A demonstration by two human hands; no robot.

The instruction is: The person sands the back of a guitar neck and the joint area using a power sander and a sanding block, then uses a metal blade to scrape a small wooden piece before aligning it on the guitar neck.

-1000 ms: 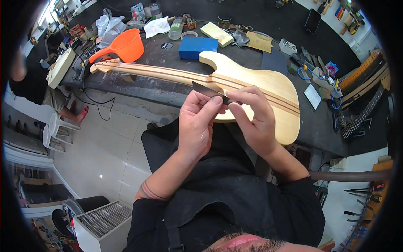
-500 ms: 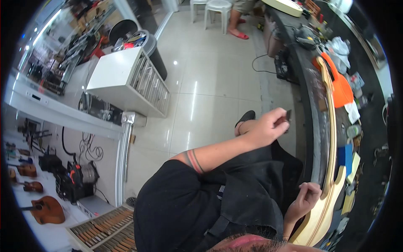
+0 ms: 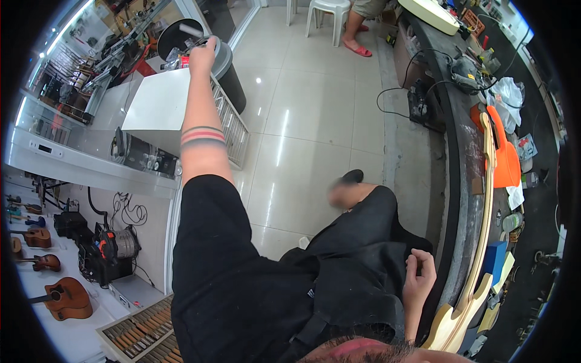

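1. The left hand (image 3: 203, 55) is at the end of a straight arm, over the rim area of the round grey bin (image 3: 233, 88), just beside the white box-shaped cabinet (image 3: 157, 97).
2. Its fingers are bent and close together. A narrow pale strip (image 3: 191, 29) appears just beyond them, but I cannot tell whether they hold this or another thing.
3. The right hand (image 3: 419, 272) is near the black cloth apron (image 3: 351, 284); its fingers are half curled, and I see nothing in them.
4. The pale wooden guitar with long neck (image 3: 454, 320) lies on the dark workbench (image 3: 466, 154), apart from both hands.
5. In my judgement, the step in hand is a reach toward the bin, away from the guitar; the next move calls for careful fingers among the crowded small things (image 3: 178, 62).
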